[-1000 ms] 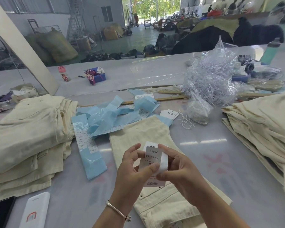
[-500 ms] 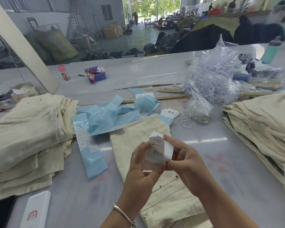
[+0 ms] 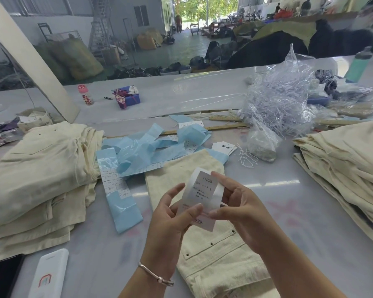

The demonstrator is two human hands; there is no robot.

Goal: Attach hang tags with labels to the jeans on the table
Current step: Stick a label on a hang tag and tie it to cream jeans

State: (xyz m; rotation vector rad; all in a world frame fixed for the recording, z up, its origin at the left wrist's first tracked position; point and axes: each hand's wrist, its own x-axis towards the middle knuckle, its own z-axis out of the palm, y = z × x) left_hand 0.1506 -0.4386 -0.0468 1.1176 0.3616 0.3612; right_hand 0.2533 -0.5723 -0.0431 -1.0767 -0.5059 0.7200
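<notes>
I hold a white rectangular paper hang tag (image 3: 199,198) with a printed grey label reading "1103#" up in front of me, above a folded pair of cream denim jeans (image 3: 205,244) that lies flat on the glossy pale grey table (image 3: 99,250). My left hand (image 3: 170,220) pinches the tag's lower left part, thumb pressed on its face and the fingers curled behind it. My right hand (image 3: 239,207) grips the right edge — thumb at the lower part of the tag, forefinger touching the top corner. A silver bangle (image 3: 154,274) sits on my left wrist.

Just beyond the jeans lies a tangle of light blue sticker backing strips (image 3: 142,147), some with small white labels left on them; one long strip runs down toward me on the left of the jeans. Near the far end of the jeans sits a small stack of white card tags (image 3: 223,147), and beside it a loose bunch of white strings (image 3: 247,158). A crumpled clear plastic bag full of thin plastic fasteners (image 3: 278,108) stands behind those, with a wooden ruler (image 3: 205,129) lying across the table at its left.

On my left is a stack of folded cream jeans (image 3: 37,166); on my right another such stack (image 3: 345,166). At the near left corner lie a white power bank (image 3: 49,276) and a black phone (image 3: 3,276) — side by side.
</notes>
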